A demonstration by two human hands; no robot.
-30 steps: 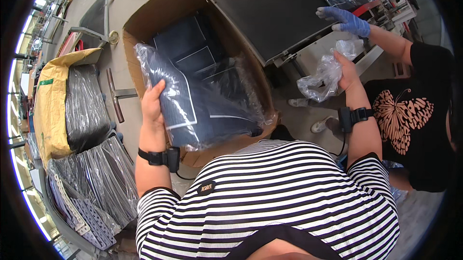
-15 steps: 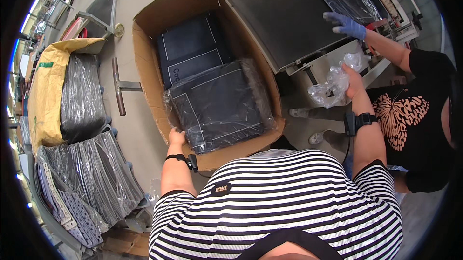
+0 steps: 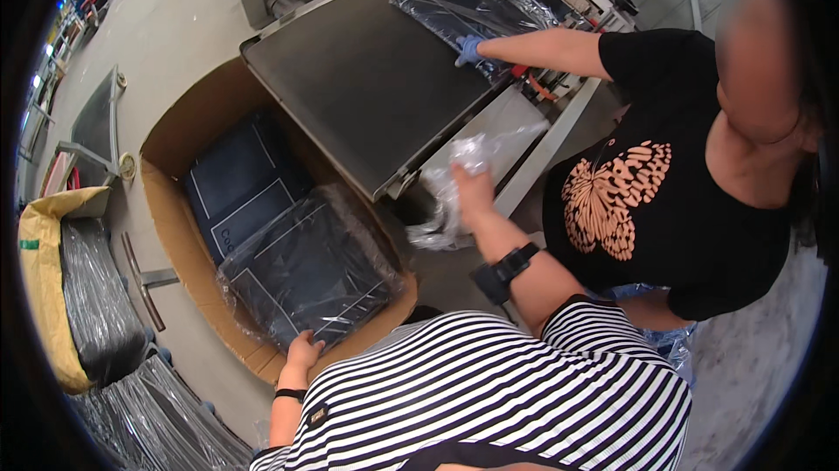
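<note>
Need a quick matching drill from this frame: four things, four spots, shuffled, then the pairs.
Things:
1. left hand
2. right hand
3. blue-gloved hand
4. yellow sack

Spots:
A. on the crumpled clear plastic
B. far left, on the floor
C. on the wrapped dark pack in the cardboard box
D. on the bagged pack on the metal table

Pairs: 1-C, 2-A, 3-D, 4-B

one head-worn fisheye view looks steeply down past the wearer's striped shirt, close in; cardboard box at nine o'clock, table at twelve, edges bending toward the rim.
</note>
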